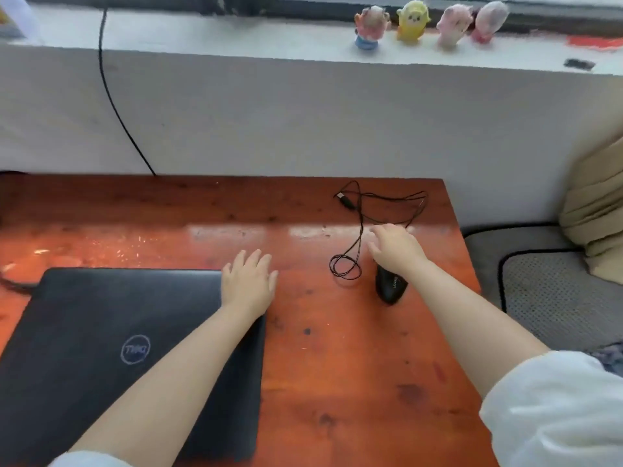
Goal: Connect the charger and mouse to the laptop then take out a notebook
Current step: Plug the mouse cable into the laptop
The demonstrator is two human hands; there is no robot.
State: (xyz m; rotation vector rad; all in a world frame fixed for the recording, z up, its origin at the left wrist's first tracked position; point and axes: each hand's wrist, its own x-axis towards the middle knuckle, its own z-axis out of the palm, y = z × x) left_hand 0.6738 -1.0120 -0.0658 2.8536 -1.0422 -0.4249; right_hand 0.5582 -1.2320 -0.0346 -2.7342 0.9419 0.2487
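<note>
on the red-brown desk (337, 365) lies a closed black laptop (101, 348), at the near left, lid down with its logo facing up. right of it, well apart, sits a black mouse (389, 288); its thin cord (347, 267) coils in a small loop just left of the mouse and runs away toward the far edge, ending in a usb plug (345, 199) that lies free on the wood. the left hand (247, 281) rests flat, fingers spread and holding nothing, over the laptop's far right corner. the right hand (394, 246) reaches over the far end of the mouse with fingers loosely spread near the cord; whether it touches the cord cannot be told. a dark cable (17, 284) shows at the laptop's far left corner. behind the desk a black wire (114, 106) hangs down a white wall, and four small toy figures (428, 23) stand on the ledge above. a cushion (593, 203) lies to the right.
</note>
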